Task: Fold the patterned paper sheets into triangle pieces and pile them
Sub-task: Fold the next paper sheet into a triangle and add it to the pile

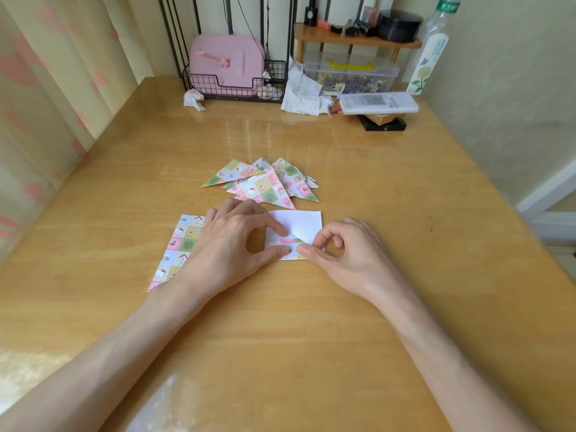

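Now folding: a white-backed patterned paper sheet (299, 224) lies on the glossy wooden table (311, 322), white side up, with a strip of pattern showing along its near edge.
Left hand (230, 244): curled index and thumb tips press on the sheet's near-left part.
Right hand (352, 254): thumb and index pinch narrowly at the sheet's near-right corner.
Flat stack: patterned square sheets (182, 244) lie partly under the left hand.
Pile: folded patterned triangle pieces (268, 185) overlap loosely just beyond the hands.
Black wire basket (233, 88): holds an upright pink rounded case (226, 62).
Clear plastic box (352, 73): yellow handle on top; small mixed items inside, too blurred to name.
Wooden shelf (358, 39): bears a black round jar (399, 24) and small cosmetics.
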